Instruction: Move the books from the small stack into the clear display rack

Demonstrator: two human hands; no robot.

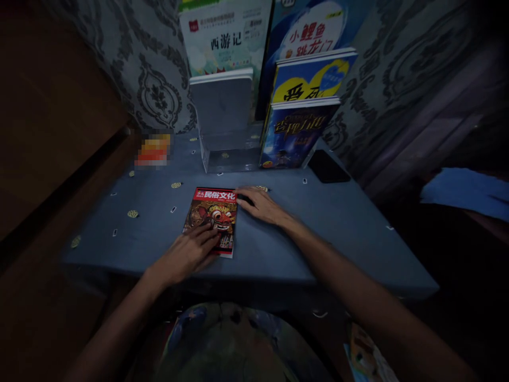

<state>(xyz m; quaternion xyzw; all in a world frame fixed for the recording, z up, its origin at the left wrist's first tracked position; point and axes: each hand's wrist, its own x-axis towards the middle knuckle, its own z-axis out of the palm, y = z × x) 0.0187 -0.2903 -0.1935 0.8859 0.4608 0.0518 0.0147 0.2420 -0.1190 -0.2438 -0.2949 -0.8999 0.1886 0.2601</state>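
A small book [218, 212] lies flat near the front of the table, its cover showing a red and gold mask under a red title band. My left hand [194, 245] rests on the book's lower left part, fingers stretched out over the cover. At the upper right edge of the same book is my right hand [260, 206], its fingertips touching the corner and its thumb apart from the fingers. Behind the book stands a clear display rack [234, 161]. Its right side holds a dark blue book [292, 132] in front.
Behind the blue book are a blue and yellow book [310, 79] and taller books, including a pale green one [226, 40]. A black phone [328, 166] lies right of the rack. A blurred orange-red item [153, 149] sits at the left on the blue tablecloth [151, 239].
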